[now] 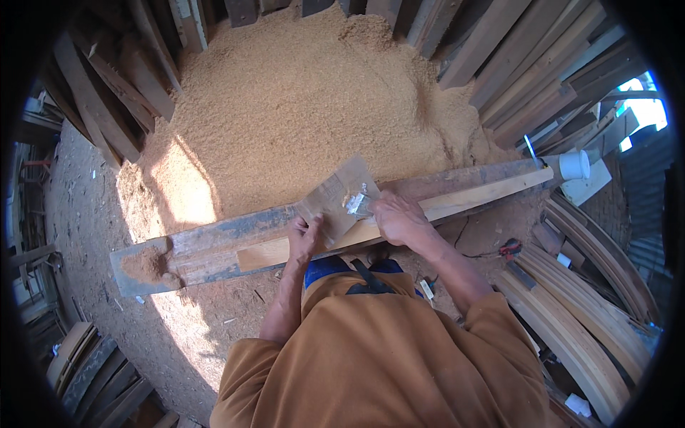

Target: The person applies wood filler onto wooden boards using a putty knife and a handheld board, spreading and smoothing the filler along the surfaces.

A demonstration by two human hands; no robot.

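My left hand [305, 235] grips the near edge of a flat brown piece of cardboard [332, 191], its thumb on top. On the cardboard's right part lie small whitish smears. My right hand [398, 216] is closed round a small putty knife [362, 207], whose pale, shiny blade rests against or just over the cardboard; its handle is hidden in my fingers. Just below both hands a long light wooden board [485, 191] lies along a worn, dusty bench plank [214, 246], partly covered by the cardboard and my hands.
Beyond the bench rises a big heap of sawdust [300, 100], with timber planks [492, 43] leaning around it. A white tub [574, 165] stands at the bench's right end. Curved wooden pieces [571, 328] and a red-and-black tool [510, 248] lie at my right.
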